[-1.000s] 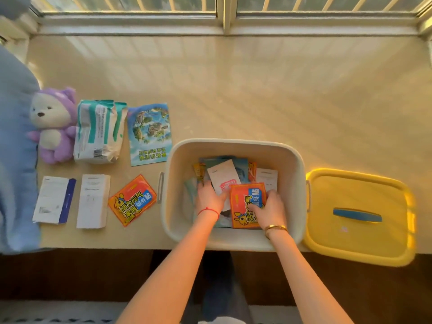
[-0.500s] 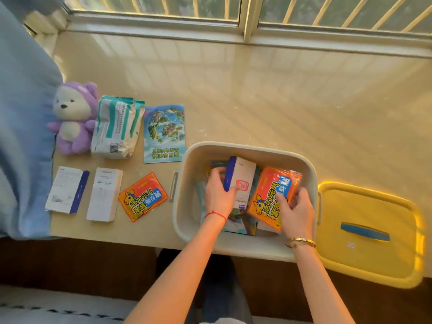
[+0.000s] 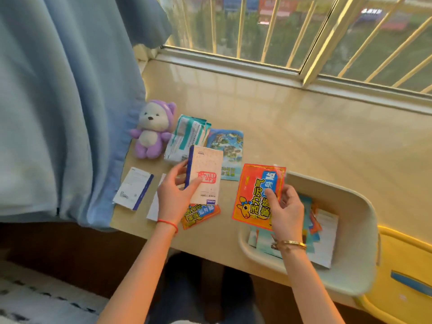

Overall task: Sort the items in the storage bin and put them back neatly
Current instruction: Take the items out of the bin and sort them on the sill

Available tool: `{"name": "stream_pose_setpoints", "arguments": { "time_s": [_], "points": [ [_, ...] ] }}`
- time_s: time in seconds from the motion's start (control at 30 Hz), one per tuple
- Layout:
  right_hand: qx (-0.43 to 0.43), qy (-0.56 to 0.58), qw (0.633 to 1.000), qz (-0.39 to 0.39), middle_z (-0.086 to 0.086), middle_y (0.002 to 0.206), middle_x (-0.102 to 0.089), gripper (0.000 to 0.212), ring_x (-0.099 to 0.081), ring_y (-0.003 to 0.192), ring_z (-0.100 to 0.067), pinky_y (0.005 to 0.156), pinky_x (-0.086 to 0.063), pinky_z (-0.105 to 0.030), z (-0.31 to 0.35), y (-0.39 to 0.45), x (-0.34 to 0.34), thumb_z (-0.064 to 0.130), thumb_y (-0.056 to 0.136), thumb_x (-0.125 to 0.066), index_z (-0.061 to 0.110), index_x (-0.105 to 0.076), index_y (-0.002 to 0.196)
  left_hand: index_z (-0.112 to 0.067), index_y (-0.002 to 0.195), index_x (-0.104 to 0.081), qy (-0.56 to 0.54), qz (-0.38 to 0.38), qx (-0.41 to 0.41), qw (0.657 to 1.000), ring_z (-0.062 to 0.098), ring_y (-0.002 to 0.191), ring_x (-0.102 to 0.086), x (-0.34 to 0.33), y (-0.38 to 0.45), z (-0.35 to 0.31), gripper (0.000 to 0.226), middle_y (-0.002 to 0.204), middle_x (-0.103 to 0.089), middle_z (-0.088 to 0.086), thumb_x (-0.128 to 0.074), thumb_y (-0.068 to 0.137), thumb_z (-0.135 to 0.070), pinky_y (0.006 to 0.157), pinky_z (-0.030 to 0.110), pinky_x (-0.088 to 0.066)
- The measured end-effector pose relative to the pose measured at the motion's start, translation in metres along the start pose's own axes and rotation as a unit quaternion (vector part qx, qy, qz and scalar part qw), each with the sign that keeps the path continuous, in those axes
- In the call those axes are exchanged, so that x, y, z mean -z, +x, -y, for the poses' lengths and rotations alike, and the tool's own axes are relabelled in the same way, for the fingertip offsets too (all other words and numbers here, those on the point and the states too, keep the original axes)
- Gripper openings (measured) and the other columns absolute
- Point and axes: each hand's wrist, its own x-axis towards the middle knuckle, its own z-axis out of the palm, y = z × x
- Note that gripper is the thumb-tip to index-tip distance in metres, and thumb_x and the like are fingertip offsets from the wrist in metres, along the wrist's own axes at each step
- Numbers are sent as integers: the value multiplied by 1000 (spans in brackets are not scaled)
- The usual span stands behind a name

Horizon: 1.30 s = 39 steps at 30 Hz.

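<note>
L hand point(image 3: 174, 195) grips white box point(image 3: 205, 174), R hand point(image 3: 286, 211) grips orange packet point(image 3: 257, 195), beside storage bin point(image 3: 350, 272).

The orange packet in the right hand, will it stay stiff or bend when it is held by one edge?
Probably it bends a little: the orange packet looks thin and flat, pinched by the right hand near one side. It seems light, since the fingertips alone carry it. Its glossy film may be slippery.

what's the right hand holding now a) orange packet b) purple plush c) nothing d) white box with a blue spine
a: the right hand grips the orange packet beside the bin, while the left hand has the white box.
</note>
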Motion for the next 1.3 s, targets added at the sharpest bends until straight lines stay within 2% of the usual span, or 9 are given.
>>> {"name": "stream_pose_setpoints", "arguments": {
  "time_s": [0.13,0.27,0.33,0.43,0.53,0.83,0.97,1.07,1.3],
  "points": [
    [-17,-14,999,34,-2,85,-68,9,-62,74,-11,68,-50,-25,-5,-16,-79,16,87,-64,11,-58,93,-24,127,-57,-6,-17,49,999,12,97,-66,70,30,47,54,114,-67,-2,-78,77,-23,79,39,-59],
    [-51,-45,997,38,4,85,-65,9,-60,75,-7,62,-46,-9,-28,-26,-148,11,88,-62,10,-58,96,-26,130,-55,11,-6,84,996,13,95,-66,127,57,93,55,114,-65,-2,-76,79,-23,72,40,-60],
    [-85,-62,994,21,-3,90,-66,11,-61,77,-12,63,-47,-11,-47,-25,-174,9,87,-62,7,-58,98,-24,132,-54,23,4,103,994,11,92,-67,147,71,118,56,113,-66,0,-75,80,-21,70,38,-61],
    [-146,-90,985,-8,-10,97,-69,14,-64,83,-20,74,-52,-33,-78,-21,-202,13,87,-63,8,-59,99,-22,132,-53,36,26,122,992,14,95,-68,168,92,149,56,116,-65,2,-75,80,-20,71,37,-61],
    [-178,-136,974,-25,-5,95,-67,20,-60,75,-13,67,-46,-24,-94,-21,-219,15,88,-62,5,-58,106,-18,131,-54,53,42,125,990,18,98,-67,180,109,173,54,119,-64,2,-74,81,-18,70,29,-59],
    [-182,-264,947,-29,-11,115,-62,32,-56,110,-29,90,-44,-36,-109,-27,-238,20,89,-58,6,-53,118,-15,130,-56,151,76,88,982,11,96,-64,187,131,201,46,119,-67,4,-68,87,-24,63,11,-49],
    [-157,-314,936,-28,-10,124,-55,47,-48,119,-27,102,-41,-43,-105,-37,-236,20,86,-62,7,-46,128,-16,128,-56,202,76,65,974,18,102,-66,191,129,200,47,118,-66,6,-69,85,-28,74,22,-54],
    [-101,-362,926,-40,-10,119,-55,44,-48,114,-25,100,-41,-39,-90,-47,-225,21,86,-62,7,-49,125,-15,129,-55,243,69,19,967,17,106,-61,192,122,183,45,120,-61,5,-66,87,-26,79,20,-45],
    [84,-378,920,-57,-5,116,-58,40,-51,112,-20,97,-40,-32,-34,-74,-176,21,86,-63,11,-53,123,-21,120,-59,263,88,-106,955,16,108,-57,179,92,121,33,116,-62,-2,-63,88,-27,91,35,-50]
  ]
}}
